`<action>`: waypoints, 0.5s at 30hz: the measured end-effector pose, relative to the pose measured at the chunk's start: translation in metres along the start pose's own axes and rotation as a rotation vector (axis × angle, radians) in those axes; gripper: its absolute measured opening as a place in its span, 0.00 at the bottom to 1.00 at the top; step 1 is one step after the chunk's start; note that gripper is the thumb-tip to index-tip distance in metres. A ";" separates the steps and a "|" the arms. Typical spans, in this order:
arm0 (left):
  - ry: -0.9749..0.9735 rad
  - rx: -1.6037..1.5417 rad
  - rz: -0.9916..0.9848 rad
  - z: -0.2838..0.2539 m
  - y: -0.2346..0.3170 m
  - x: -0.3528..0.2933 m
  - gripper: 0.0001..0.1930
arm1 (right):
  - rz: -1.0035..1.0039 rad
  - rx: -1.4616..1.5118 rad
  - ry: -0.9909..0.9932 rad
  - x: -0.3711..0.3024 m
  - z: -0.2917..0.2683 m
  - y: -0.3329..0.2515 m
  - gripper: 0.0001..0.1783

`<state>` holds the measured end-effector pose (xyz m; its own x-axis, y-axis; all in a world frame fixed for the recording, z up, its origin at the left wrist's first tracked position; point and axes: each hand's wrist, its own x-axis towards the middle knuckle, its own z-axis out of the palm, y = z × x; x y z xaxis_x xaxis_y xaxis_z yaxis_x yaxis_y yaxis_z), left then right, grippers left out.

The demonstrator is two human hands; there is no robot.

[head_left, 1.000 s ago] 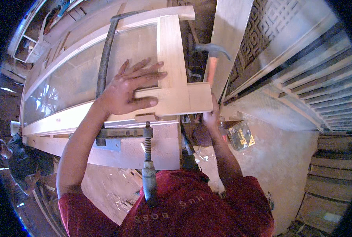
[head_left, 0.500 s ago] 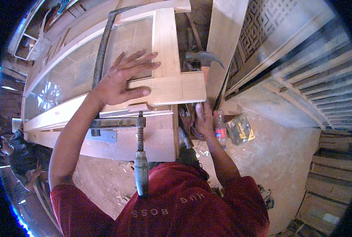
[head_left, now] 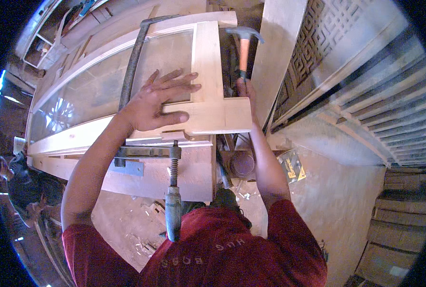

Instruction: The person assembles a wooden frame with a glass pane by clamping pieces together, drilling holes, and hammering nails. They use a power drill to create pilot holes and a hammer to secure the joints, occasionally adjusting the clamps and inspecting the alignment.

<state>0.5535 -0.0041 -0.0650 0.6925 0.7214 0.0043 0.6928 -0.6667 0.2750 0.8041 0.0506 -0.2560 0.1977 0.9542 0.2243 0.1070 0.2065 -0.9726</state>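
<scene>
A pale wooden frame with glass panes lies on a workbench. My left hand rests flat on its near corner, fingers spread over the wood and glass edge. My right hand grips a claw hammer with an orange handle, beyond the frame's right end; the frame's end hides part of the hand. The hammer's head points away from me. A bar clamp holds the frame down near my left hand, with a small wooden block between its screw and the frame.
Carved panel and slatted wooden piece lean at the right. A yellow-and-black box and a round brownish object sit below the bench's right end. Wood scraps litter the floor. Another person is at the far left.
My right hand and the hammer have moved farther away, up past the frame's end; more of the orange handle shows. A bottle beside the box is now hidden. My left hand stays on the frame.
</scene>
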 end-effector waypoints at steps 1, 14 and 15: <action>0.004 -0.005 0.002 0.000 0.001 0.000 0.34 | -0.015 0.010 0.020 0.003 -0.001 0.004 0.25; 0.095 0.081 0.099 0.016 -0.012 -0.003 0.31 | 0.042 -0.265 -0.070 -0.187 -0.112 0.053 0.16; 0.094 0.087 0.105 0.017 -0.012 -0.003 0.31 | 0.159 -0.268 -0.110 -0.233 -0.124 0.062 0.16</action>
<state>0.5467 -0.0015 -0.0841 0.7429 0.6585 0.1201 0.6351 -0.7501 0.1842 0.8858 -0.1854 -0.3609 0.1277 0.9906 0.0492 0.3386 0.0031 -0.9409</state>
